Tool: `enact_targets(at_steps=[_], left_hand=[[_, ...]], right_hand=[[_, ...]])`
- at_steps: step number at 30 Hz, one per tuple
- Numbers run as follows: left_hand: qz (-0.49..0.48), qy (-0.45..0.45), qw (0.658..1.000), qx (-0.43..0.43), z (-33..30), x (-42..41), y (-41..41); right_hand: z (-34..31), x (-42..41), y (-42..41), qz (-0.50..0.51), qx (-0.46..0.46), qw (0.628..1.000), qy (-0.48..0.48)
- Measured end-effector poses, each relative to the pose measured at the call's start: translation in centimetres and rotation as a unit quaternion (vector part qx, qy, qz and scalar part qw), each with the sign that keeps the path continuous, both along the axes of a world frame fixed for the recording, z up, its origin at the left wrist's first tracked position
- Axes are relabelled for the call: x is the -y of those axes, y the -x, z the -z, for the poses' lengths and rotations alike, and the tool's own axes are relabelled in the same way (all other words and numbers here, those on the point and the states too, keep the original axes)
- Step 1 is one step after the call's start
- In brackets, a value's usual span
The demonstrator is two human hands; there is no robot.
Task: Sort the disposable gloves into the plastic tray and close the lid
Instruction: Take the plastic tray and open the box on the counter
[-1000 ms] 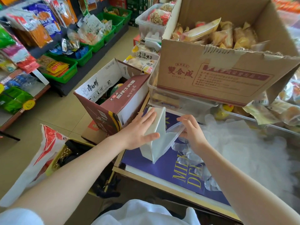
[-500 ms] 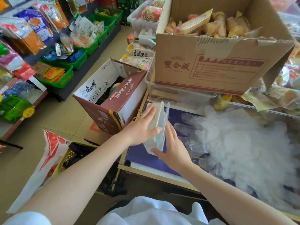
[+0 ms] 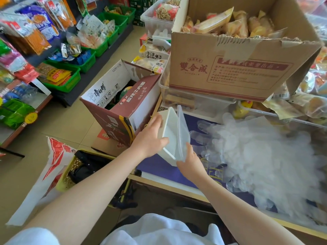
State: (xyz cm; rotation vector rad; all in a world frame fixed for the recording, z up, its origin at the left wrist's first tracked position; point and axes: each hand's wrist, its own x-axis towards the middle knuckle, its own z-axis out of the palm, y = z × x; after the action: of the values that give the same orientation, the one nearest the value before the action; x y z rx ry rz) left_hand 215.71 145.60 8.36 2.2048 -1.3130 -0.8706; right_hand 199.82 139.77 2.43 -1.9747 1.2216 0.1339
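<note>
1. The left hand [image 3: 150, 137] grips the white plastic tray [image 3: 169, 133], tilted on edge above the counter [image 3: 159, 167], apparently to ready it for loading.
2. The right hand [image 3: 190, 160] pinches the clear lid [image 3: 182, 131], held slightly ajar.
3. Filmy, translucent disposable gloves [image 3: 265, 156] lie heaped beside it; whether any are inside is unclear.

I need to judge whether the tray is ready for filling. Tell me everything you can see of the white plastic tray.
The white rectangular plastic tray is shallow, opaque and looks empty. It is held tilted on edge above the purple surface, its opening turned right. The left hand holds its back, thumb hooked over the near rim. Its clear plastic lid stands beside the opening, slightly apart, with the right hand gripping the lower end. The heap of clear disposable gloves lies to its right, untouched.
</note>
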Motion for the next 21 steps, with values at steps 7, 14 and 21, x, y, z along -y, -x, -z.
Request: enact_targets(at_steps=[7, 14, 21], left_hand=[[-0.053, 0.051, 0.994, -0.083, 1.0, -0.6, -0.8], [-0.115, 0.091, 0.974, -0.171, 1.9, -0.4, 0.0], [-0.125, 0.105, 0.967, -0.195, 2.1, -0.6, 0.3]], right_hand=[[0.7, 0.5, 1.4, 0.000, -0.021, 0.999, 0.043], [1.0, 1.5, 2.0, 0.085, -0.015, 0.996, -0.016], [1.3, 2.6, 3.0, 0.096, -0.031, 0.994, 0.040]])
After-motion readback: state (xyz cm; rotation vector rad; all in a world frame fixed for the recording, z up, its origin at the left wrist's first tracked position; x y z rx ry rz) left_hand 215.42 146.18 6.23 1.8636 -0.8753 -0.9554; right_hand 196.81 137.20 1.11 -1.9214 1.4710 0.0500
